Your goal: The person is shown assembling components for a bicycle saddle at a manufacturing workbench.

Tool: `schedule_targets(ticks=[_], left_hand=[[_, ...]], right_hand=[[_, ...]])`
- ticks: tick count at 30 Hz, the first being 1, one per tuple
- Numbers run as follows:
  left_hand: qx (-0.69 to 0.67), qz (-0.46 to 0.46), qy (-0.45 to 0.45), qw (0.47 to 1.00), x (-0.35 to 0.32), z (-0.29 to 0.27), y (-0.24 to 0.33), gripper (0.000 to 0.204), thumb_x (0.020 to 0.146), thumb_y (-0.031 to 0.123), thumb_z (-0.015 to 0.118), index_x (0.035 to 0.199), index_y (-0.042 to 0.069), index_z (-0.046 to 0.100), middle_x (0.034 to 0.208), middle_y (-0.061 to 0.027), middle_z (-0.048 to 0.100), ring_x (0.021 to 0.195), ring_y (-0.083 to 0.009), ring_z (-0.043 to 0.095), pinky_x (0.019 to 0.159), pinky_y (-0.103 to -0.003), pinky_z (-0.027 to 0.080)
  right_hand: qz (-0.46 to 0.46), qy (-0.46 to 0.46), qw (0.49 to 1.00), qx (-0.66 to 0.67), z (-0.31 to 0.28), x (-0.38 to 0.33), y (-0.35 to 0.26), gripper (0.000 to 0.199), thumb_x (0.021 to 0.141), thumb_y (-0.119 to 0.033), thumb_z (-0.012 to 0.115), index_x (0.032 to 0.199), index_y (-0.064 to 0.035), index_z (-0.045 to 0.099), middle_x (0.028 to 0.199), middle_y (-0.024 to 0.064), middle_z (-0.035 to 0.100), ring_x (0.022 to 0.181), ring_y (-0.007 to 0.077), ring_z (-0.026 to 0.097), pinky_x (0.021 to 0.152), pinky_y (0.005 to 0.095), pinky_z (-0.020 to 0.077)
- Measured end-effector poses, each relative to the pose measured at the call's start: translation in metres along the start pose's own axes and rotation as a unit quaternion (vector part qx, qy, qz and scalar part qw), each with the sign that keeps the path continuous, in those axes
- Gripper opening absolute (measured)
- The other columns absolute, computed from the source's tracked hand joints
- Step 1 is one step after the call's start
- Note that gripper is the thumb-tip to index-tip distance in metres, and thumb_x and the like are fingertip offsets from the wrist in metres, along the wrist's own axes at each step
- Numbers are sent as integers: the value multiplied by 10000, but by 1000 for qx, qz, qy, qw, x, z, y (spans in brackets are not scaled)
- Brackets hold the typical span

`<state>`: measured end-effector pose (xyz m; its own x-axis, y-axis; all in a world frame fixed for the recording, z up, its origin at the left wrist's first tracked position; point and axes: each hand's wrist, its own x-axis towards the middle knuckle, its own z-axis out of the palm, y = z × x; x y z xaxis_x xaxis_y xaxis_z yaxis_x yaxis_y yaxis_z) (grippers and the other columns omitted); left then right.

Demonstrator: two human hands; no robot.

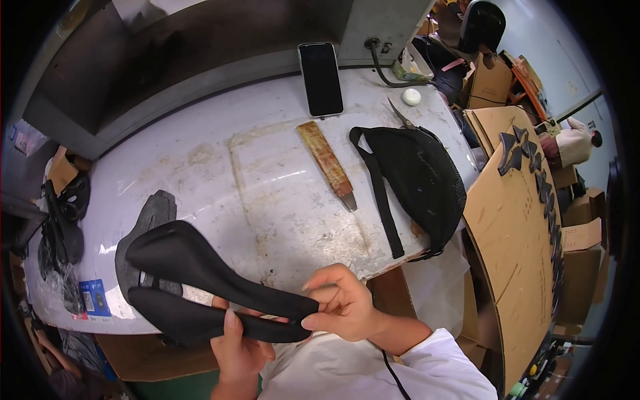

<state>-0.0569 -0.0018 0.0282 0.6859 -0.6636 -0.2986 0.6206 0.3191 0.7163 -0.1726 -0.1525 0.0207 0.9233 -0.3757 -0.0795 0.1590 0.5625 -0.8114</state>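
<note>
1. Black and matte, the split saddle [230, 280] is in front of you at the near edge of the table [200, 173], its wide end pointing left and its narrow nose to your right.
2. Your left hand [240, 353] grips the nearer side of the saddle from below, the thumb lying up over it and fingertips showing in the central gap.
3. Your right hand [347, 307] pinches the tip of the nose between thumb and fingers, the other fingers curled.
4. Behind the saddle's wide end, you have a dark grey flat piece [157, 207] on the table, partly covered from view; whether the two touch, you cannot tell from here.
5. Beyond your hands, a blade [349, 200] with a worn, brownish handle [323, 153] lies slantwise, its metal end toward you.
6. To the right of that you see a black bag [427, 180] with its strap [383, 200] hanging toward the table edge, and a pointed metal tool [401, 113] showing behind it.
7. Farther back, a phone [321, 80] leans with its dark screen facing you, and a white round object [411, 97] sits to its right.
8. At your far right, dark pieces [512, 153] line a cardboard sheet [500, 233].
</note>
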Motion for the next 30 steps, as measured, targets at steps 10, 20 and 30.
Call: schedule_targets(ticks=[10,20,30], left_hand=[[45,13,-154,987,35,-24,-14,244,937,204,543,1006,-30,541,923,-94,592,799,-168,568,747,-316,475],[43,-27,-85,995,28,5,-15,248,947,145,580,738,28,514,721,-44,551,633,-103,491,568,-250,393],[186,13,-165,968,29,-9,-24,352,867,239,704,1010,29,461,751,-60,575,620,-118,542,574,-264,458]], right_hand=[[9,137,980,142,8,26,-11,386,921,23,583,1255,-32,396,875,56,630,757,81,590,663,213,474],[16,52,998,24,17,18,-3,386,882,46,630,1185,-25,401,872,94,653,749,111,623,638,236,515],[-120,11,937,-328,21,21,-7,356,916,-10,606,1201,-14,393,874,66,645,785,124,610,744,255,488]])
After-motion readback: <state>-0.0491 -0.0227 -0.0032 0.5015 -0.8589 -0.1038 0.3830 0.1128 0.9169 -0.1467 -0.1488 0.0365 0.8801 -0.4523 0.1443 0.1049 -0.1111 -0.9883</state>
